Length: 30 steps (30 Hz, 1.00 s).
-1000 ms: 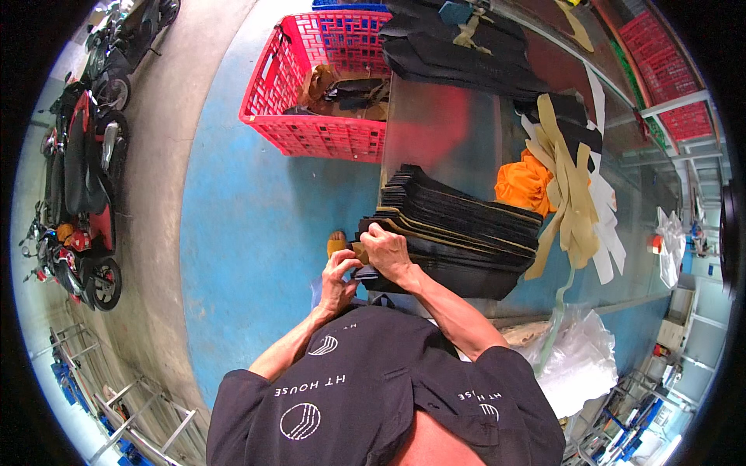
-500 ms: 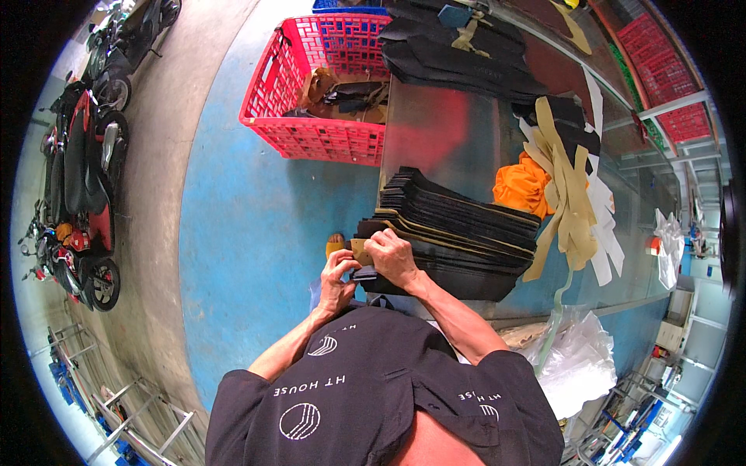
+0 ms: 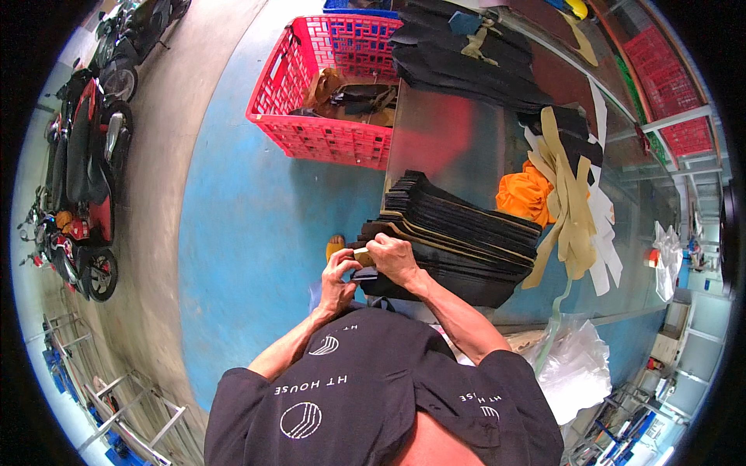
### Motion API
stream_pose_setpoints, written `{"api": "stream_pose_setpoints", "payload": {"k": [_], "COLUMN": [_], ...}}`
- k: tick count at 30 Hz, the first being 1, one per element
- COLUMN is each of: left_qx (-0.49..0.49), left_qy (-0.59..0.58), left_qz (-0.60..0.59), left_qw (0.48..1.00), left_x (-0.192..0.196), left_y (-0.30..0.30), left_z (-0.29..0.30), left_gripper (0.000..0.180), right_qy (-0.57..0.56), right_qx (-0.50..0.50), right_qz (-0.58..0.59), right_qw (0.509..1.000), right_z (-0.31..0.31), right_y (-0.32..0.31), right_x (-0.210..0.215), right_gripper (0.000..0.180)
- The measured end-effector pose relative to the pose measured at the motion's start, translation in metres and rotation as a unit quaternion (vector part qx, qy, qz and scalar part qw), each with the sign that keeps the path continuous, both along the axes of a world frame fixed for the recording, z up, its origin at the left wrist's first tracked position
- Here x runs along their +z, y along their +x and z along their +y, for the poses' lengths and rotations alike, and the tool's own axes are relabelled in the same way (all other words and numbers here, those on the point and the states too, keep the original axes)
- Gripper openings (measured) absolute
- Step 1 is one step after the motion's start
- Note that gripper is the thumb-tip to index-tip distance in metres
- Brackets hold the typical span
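Fanned stack of black sheets (image 3: 466,237): on desk (image 3: 443,128) | long axis: left-to-right, extending rightward from both hands | right hand (image 3: 392,259), nearer: grip pinches tan tab (image 3: 363,257), stack's left end | left hand (image 3: 339,284): adjacent; we cannot tell its grip

Black stack (image 3: 458,229): many flat, flexible-looking sheets, long and curved; centre of frame, running from mid-centre toward right of centre.
Pose: lying, overlapped in a stepped fan; upper edges dense and ridged, lowest sheets broader, darker, nearer the lower centre.
Edges: mostly black; a few thin tan lines between layers.
Left ends: staggered, not flush; grey-blue edges at the lowest corner.
Tan piece (image 3: 362,257): small visible part, paler at its upper edge; just left of centre, at the stack's left end, between left hand (image 3: 339,281) and right hand (image 3: 394,259); remainder hidden.
Contact: right fingers at its edge; left fingers bent beside it, exact grip unclear.
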<state>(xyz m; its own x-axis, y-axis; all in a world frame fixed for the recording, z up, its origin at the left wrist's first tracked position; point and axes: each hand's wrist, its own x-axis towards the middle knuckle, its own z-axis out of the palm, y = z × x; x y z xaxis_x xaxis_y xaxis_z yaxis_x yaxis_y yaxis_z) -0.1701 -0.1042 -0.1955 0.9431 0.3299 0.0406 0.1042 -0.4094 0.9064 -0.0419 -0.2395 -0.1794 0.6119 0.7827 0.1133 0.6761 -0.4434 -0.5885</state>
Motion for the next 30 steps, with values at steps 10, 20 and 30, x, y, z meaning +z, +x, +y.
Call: {"api": "stream_pose_setpoints", "payload": {"k": [10, 20, 30], "left_qx": [0.058, 0.065, 0.129], "left_qy": [-0.069, -0.290, -0.333], "left_qz": [0.028, 0.118, 0.117], "left_qw": [0.996, 0.947, 0.927], "left_x": [-0.014, -0.030, -0.041], "left_y": [0.000, 0.009, 0.010], "left_z": [-0.002, 0.004, -0.006], "left_gripper": [0.017, 0.011, 0.020], "right_qy": [0.146, 0.274, 0.075], "right_qx": [-0.085, -0.283, -0.609], "right_qz": [0.159, 0.126, -0.127], "right_qw": [0.973, 0.911, 0.780], "right_z": [-0.021, -0.068, -0.388], "right_y": [-0.004, 0.029, 0.188], "right_x": [0.034, 0.110, 0.190], "right_gripper": [0.010, 0.012, 0.021]}}
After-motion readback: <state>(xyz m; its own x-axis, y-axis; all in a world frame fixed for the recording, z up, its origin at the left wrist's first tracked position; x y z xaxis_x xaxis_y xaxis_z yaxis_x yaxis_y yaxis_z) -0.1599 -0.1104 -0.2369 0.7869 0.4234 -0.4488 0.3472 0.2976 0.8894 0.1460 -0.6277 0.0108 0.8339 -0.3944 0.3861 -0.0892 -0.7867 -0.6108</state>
